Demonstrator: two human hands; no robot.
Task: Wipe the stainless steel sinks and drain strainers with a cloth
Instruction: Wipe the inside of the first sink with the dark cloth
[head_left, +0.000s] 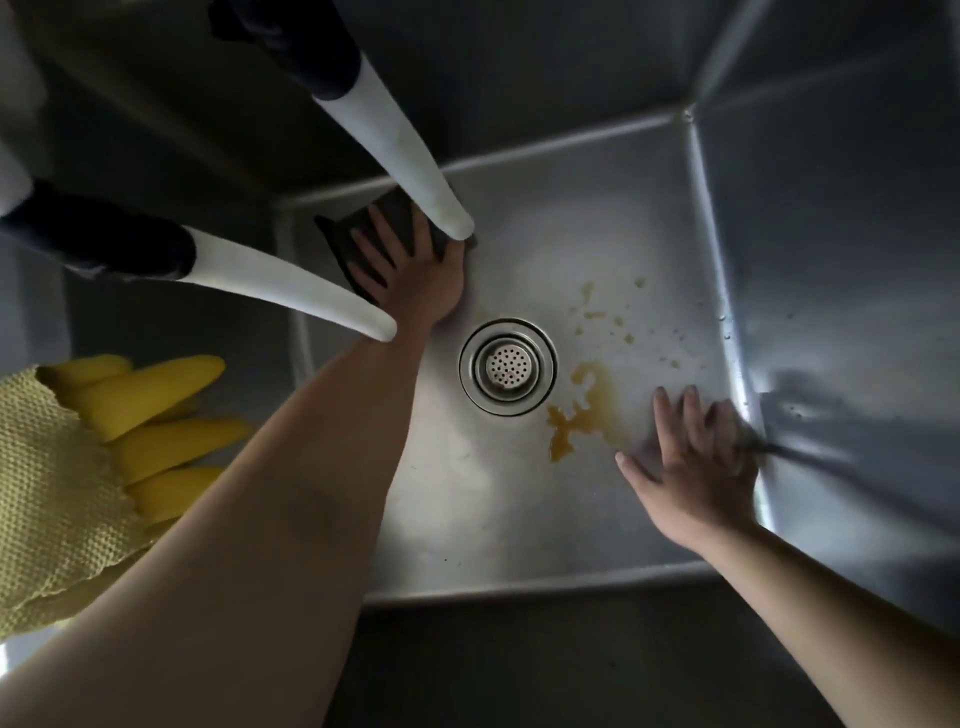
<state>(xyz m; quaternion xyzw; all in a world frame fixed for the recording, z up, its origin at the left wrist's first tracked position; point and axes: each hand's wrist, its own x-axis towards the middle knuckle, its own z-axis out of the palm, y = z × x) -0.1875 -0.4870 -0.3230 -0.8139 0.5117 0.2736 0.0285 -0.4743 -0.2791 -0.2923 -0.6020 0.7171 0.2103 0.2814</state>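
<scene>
I look straight down into a deep stainless steel sink. My left hand presses flat, fingers spread, on a dark cloth at the far left of the sink floor. My right hand lies with spread fingers on the floor near the right wall; it is blurred and holds nothing that I can make out. The round perforated drain strainer sits in the middle between my hands. A yellowish-brown puddle and small spots spread to the right of the strainer.
Two white faucet spouts with black collars hang over the sink's left side, above my left hand. A yellow rubber glove and a pale yellow mesh cloth lie on the left rim.
</scene>
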